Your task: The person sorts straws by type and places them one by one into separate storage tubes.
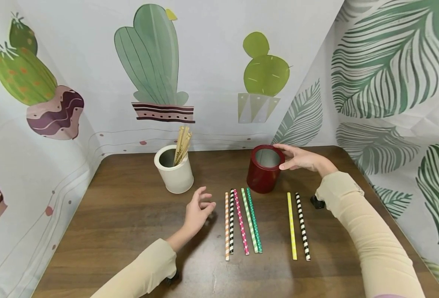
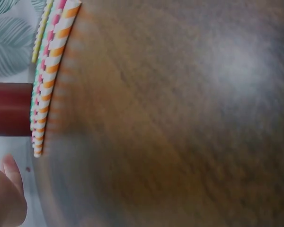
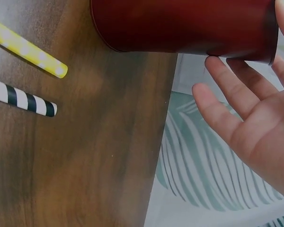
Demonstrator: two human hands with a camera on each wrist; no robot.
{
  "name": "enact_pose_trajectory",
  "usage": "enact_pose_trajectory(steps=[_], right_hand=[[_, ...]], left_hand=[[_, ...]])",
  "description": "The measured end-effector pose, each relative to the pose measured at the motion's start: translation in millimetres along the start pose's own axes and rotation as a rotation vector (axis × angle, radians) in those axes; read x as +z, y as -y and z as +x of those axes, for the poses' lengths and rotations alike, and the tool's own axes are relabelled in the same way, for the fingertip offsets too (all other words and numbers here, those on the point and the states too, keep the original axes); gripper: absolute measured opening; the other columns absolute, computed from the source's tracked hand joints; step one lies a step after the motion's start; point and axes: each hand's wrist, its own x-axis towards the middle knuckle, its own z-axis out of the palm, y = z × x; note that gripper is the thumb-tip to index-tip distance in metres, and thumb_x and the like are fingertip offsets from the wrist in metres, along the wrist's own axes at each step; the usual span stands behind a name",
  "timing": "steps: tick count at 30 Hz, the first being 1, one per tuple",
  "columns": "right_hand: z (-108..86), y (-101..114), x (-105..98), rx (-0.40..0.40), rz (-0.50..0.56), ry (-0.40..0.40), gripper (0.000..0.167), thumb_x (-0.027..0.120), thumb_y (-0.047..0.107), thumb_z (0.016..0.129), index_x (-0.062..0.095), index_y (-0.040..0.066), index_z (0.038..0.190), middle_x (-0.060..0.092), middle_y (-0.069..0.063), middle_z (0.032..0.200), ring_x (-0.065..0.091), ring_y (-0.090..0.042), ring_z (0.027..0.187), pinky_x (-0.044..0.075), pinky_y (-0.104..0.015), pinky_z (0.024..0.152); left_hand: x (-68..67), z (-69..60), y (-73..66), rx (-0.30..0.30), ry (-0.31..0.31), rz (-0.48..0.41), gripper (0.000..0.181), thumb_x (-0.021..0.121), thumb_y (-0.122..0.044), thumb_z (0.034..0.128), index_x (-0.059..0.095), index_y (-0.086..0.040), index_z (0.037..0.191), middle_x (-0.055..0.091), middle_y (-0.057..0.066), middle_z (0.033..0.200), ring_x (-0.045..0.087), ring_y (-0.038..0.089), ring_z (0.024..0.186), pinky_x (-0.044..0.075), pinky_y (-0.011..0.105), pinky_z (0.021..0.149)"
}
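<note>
My right hand (image 1: 302, 159) is at the right side of a dark red can (image 1: 262, 176), its fingers spread and mostly straight. In the right wrist view fingertips (image 3: 217, 65) meet the can's side near the rim; whether they press it is unclear. My left hand (image 1: 197, 211) hovers with loosely bent fingers and holds nothing. Just right of it lie several patterned paper straws: orange-striped (image 1: 227, 227), black-striped (image 1: 231, 223), pink dotted (image 1: 241, 223), light green striped (image 1: 250, 221) and green dotted (image 1: 254, 221). A yellow straw (image 1: 292, 227) and another black-striped straw (image 1: 303, 227) lie farther right.
A white can (image 1: 176, 178) stands at the back left of the brown wooden table (image 1: 130, 215), with several tan sticks (image 1: 182, 145) leaning in it. Behind the table hangs a cloth (image 1: 219, 74) printed with cacti and leaves. A small black object (image 1: 317, 202) shows beneath the right sleeve.
</note>
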Motion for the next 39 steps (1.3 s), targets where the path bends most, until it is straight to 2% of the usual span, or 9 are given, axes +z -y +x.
enact_pose_trajectory(steps=[5, 8, 12, 15, 19, 30, 36, 39], right_hand=[[1.4, -4, 1, -0.009, 0.059, 0.0, 0.084, 0.065, 0.016, 0.079, 0.011, 0.024, 0.142, 0.009, -0.016, 0.148, 0.019, -0.039, 0.132, 0.027, -0.057, 0.099], [2.3, -6, 2, -0.016, 0.102, 0.0, 0.085, 0.064, 0.013, 0.079, 0.009, 0.023, 0.143, 0.01, -0.017, 0.147, 0.024, -0.038, 0.129, 0.032, -0.053, 0.099], [3.4, -9, 3, -0.026, 0.154, -0.001, 0.085, 0.063, 0.009, 0.08, 0.008, 0.022, 0.143, 0.013, -0.018, 0.145, 0.038, -0.03, 0.121, 0.042, -0.042, 0.092], [3.6, -11, 4, -0.039, 0.184, 0.0, 0.085, 0.062, 0.007, 0.08, 0.007, 0.022, 0.143, 0.014, -0.019, 0.144, 0.047, -0.02, 0.108, 0.046, -0.034, 0.086], [3.0, -13, 5, -0.05, 0.22, 0.003, 0.084, 0.06, 0.006, 0.081, 0.006, 0.023, 0.143, 0.014, -0.018, 0.143, 0.052, -0.012, 0.098, 0.047, -0.031, 0.083], [4.5, -14, 7, -0.045, 0.264, 0.0, 0.083, 0.059, 0.006, 0.082, 0.007, 0.025, 0.143, 0.012, -0.014, 0.146, 0.05, -0.014, 0.101, 0.048, -0.038, 0.083], [4.5, -13, 7, -0.042, 0.263, 0.001, 0.083, 0.06, 0.007, 0.082, 0.007, 0.026, 0.143, 0.011, -0.014, 0.146, 0.047, -0.017, 0.104, 0.048, -0.039, 0.082], [4.3, -13, 7, -0.039, 0.265, 0.0, 0.083, 0.059, 0.006, 0.082, 0.007, 0.026, 0.143, 0.011, -0.014, 0.146, 0.046, -0.018, 0.106, 0.047, -0.04, 0.082]], left_hand=[[8.3, 0.1, 5.0, -0.019, 0.063, -0.017, 0.053, 0.06, -0.001, 0.0796, 0.038, -0.001, 0.127, 0.055, 0.026, 0.112, 0.063, 0.031, 0.085, 0.05, 0.023, 0.057], [13.9, 3.4, 16.9, -0.035, 0.099, -0.018, 0.055, 0.062, -0.003, 0.0794, 0.037, 0.0, 0.129, 0.054, 0.025, 0.113, 0.063, 0.032, 0.086, 0.05, 0.024, 0.054], [21.6, 9.2, 34.3, -0.06, 0.135, 0.009, 0.059, 0.064, -0.008, 0.0789, 0.036, -0.004, 0.131, 0.054, 0.02, 0.116, 0.063, 0.026, 0.087, 0.049, 0.021, 0.054], [25.7, 10.8, 37.8, -0.05, 0.16, 0.051, 0.059, 0.065, -0.009, 0.0781, 0.037, -0.005, 0.13, 0.055, 0.018, 0.115, 0.063, 0.023, 0.084, 0.05, 0.021, 0.057], [29.4, 12.0, 38.3, -0.014, 0.176, 0.117, 0.057, 0.066, -0.009, 0.0767, 0.04, -0.003, 0.128, 0.056, 0.018, 0.111, 0.064, 0.022, 0.08, 0.051, 0.021, 0.06], [33.5, 18.2, 38.2, -0.001, 0.198, 0.329, 0.055, 0.067, -0.014, 0.0757, 0.044, -0.004, 0.124, 0.059, 0.01, 0.097, 0.058, 0.013, 0.071, 0.048, 0.022, 0.058], [36.8, 22.3, 40.1, 0.052, 0.188, 0.471, 0.044, 0.069, -0.016, 0.0726, 0.054, -0.004, 0.112, 0.06, 0.004, 0.082, 0.056, 0.012, 0.066, 0.046, 0.025, 0.061], [38.8, 24.4, 39.6, 0.059, 0.185, 0.53, 0.038, 0.069, -0.018, 0.0716, 0.058, -0.005, 0.105, 0.06, 0.001, 0.077, 0.055, 0.012, 0.067, 0.045, 0.026, 0.062]])
